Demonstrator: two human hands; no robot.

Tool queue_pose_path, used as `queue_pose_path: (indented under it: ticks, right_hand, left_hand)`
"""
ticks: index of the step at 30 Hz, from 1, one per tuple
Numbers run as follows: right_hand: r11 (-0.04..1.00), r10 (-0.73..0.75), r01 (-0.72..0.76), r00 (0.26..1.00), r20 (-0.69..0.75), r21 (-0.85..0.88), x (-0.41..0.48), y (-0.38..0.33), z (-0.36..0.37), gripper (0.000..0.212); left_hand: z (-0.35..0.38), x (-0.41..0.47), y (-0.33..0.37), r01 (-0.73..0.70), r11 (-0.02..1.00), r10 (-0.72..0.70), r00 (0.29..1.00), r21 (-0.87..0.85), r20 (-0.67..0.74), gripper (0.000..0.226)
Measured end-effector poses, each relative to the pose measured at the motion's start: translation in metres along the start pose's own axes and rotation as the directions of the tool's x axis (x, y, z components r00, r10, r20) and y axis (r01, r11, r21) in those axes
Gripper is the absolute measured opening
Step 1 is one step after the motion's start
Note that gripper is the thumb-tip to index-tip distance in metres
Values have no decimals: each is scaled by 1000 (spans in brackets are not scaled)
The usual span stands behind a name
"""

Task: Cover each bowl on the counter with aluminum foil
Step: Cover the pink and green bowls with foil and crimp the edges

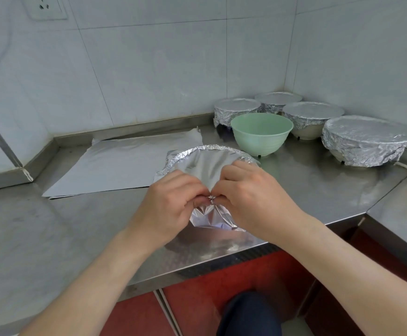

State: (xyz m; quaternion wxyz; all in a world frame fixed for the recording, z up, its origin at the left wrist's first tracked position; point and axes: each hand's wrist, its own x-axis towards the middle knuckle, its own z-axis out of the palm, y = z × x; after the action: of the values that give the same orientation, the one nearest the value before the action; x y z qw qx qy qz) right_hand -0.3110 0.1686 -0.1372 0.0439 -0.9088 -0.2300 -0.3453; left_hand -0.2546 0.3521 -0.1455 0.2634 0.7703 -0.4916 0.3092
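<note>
Pinching the crinkly edge of a shiny silver foil sheet (205, 163), the left hand (173, 197) and the right hand (248, 190) meet at the near side of a bowl that sits just in front of the pale green round plastic bowl (261, 134). Both hands have their fingers curled tight on the same little bunch of foil. The bowl under the foil is hidden. Its round rim shows as a bumpy ring on the far side, where the foil is already folded down. The top of the foil is smooth and dips a little. The part below the hands hangs loose and wrinkled.

This looks like the step of tucking the foil around the rim. Next, the loose flap likely needs pressing down under the near edge, gently, since thin foil tears.

The green bowl is open, has ridges low on its side, and is not covered yet. Behind it and to its right stand four foil-wrapped round bowls (364, 139). To its left lie flat grey foil sheets (125, 166) on the dull steel counter (318, 185).
</note>
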Motion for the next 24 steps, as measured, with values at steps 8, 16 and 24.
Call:
queue_pose_path:
  ticks: [8, 16, 24]
  right_hand:
    - [998, 42, -43, 999, 7, 50, 3, -5, -4, 19]
    - [966, 104, -128, 987, 119, 223, -3, 15, -19, 16]
    - [954, 103, -128, 989, 107, 271, 1, 12, -18, 20]
  left_hand:
    - [-6, 2, -2, 76, 994, -72, 996, -76, 58, 9]
    - [-12, -1, -3, 280, 937, -272, 960, -208, 70, 13]
    - [-22, 15, -5, 390, 895, -328, 905, -216, 273, 3]
